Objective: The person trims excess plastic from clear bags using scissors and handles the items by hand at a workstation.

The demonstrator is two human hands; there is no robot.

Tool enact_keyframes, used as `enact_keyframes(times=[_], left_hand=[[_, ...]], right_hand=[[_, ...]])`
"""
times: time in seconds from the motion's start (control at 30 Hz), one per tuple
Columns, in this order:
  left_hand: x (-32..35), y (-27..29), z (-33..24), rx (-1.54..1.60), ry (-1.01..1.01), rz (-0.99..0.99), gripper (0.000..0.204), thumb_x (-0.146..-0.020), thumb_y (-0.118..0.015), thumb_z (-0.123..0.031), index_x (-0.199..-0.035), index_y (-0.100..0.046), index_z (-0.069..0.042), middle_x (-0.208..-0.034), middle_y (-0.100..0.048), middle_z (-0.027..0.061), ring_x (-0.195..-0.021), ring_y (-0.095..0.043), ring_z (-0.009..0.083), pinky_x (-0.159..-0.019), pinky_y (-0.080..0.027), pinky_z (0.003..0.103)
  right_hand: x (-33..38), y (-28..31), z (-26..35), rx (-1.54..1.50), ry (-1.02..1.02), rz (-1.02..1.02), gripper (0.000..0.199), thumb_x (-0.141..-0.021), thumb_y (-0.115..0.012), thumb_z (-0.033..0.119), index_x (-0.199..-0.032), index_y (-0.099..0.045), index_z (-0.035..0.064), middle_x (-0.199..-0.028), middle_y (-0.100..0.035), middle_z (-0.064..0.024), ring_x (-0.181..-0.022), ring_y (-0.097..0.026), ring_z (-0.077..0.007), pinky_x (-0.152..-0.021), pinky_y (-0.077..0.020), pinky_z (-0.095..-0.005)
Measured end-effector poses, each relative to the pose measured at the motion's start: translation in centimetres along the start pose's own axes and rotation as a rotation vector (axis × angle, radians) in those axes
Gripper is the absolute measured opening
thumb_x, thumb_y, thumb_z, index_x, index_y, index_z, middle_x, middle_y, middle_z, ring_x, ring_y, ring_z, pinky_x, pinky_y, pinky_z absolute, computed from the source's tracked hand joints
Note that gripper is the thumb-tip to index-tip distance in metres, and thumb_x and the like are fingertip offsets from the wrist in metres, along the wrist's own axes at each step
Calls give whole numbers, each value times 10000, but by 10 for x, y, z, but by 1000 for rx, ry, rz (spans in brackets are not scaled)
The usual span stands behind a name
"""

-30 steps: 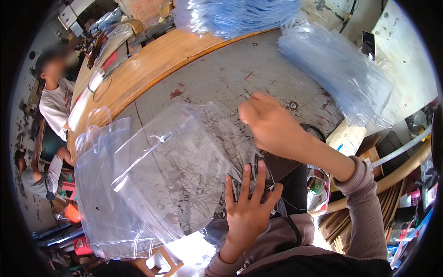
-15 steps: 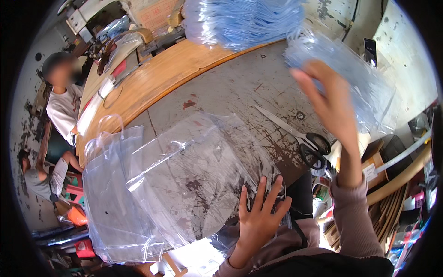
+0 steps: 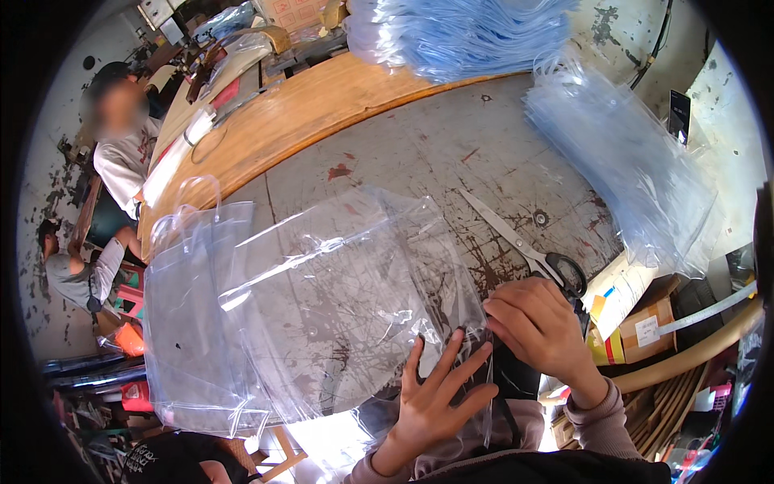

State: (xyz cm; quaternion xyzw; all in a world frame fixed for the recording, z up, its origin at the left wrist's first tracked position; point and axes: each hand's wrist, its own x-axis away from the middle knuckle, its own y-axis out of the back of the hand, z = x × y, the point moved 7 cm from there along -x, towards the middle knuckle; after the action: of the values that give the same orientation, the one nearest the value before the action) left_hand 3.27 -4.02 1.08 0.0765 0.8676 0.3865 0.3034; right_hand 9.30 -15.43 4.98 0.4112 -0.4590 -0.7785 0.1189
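Observation:
A clear plastic bag [image 3: 339, 278] lies flat in front of me, its near end hanging over the table edge. My left hand [image 3: 439, 395] rests on its near right part with the fingers spread. At the bag's right edge, my right hand [image 3: 536, 329] has thumb and fingertips pinched together on the plastic. Scissors [image 3: 516, 235] with black handles lie just beyond the right hand, which covers part of them. To the left, partly under the sheet's edge, are clear bags with loop handles [image 3: 187, 323].
A scratched grey table [image 3: 371, 157] is bordered by a wooden board [image 3: 298, 105]. A big pile of bluish plastic bags [image 3: 476, 36] stands at the back, with another stack [image 3: 621, 169] at the right. A phone [image 3: 679, 117] leans there. People [image 3: 121, 169] are at the left.
My right hand has come down from the bluish stack to the clear bag's right edge and closed there. The left hand stays on the plastic. The view has shifted slightly.

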Motion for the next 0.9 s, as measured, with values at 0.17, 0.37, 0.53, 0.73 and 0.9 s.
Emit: enact_keyframes(times=[0.17,0.37,0.53,0.73,0.9], left_hand=[[-1,0,0,24,2,1,146,-676,-712,-232,-808,-654,-258,-1165,-625,55,-1180,-534,322,-1045,-258,549],[0,2,1,24,9,7,179,-666,-722,-261,-830,-650,-270,-1150,-633,46,-1164,-548,312,-1025,-282,562],[-2,2,2,27,49,32,203,-677,-718,-278,-865,-645,-293,-1161,-628,52,-1130,-571,299,-999,-309,568],[2,-6,2,-53,9,116,142,-716,-676,-301,-848,-634,-271,-1213,-607,8,-1174,-536,305,-987,-295,599],[1,-9,0,-89,-14,160,131,-715,-663,-293,-835,-634,-249,-1233,-596,-10,-1210,-504,301,-979,-265,637]], right_hand=[[2,-4,-4,-1,61,-53,309,-690,-593,127,-979,-611,20,-970,-578,-95,-880,-593,-238,-781,-467,-366],[-4,-4,-5,-28,63,10,274,-684,-594,139,-942,-623,54,-989,-574,-93,-885,-593,-237,-761,-470,-355],[-6,-4,-5,-54,88,5,255,-668,-599,133,-903,-611,34,-969,-582,-101,-875,-598,-238,-753,-472,-350],[-9,-6,-3,17,120,15,252,-657,-594,140,-876,-602,15,-946,-600,-97,-877,-601,-222,-758,-465,-352],[-18,-7,-6,29,125,88,230,-648,-590,161,-848,-589,47,-894,-584,-65,-839,-587,-201,-754,-456,-349]])
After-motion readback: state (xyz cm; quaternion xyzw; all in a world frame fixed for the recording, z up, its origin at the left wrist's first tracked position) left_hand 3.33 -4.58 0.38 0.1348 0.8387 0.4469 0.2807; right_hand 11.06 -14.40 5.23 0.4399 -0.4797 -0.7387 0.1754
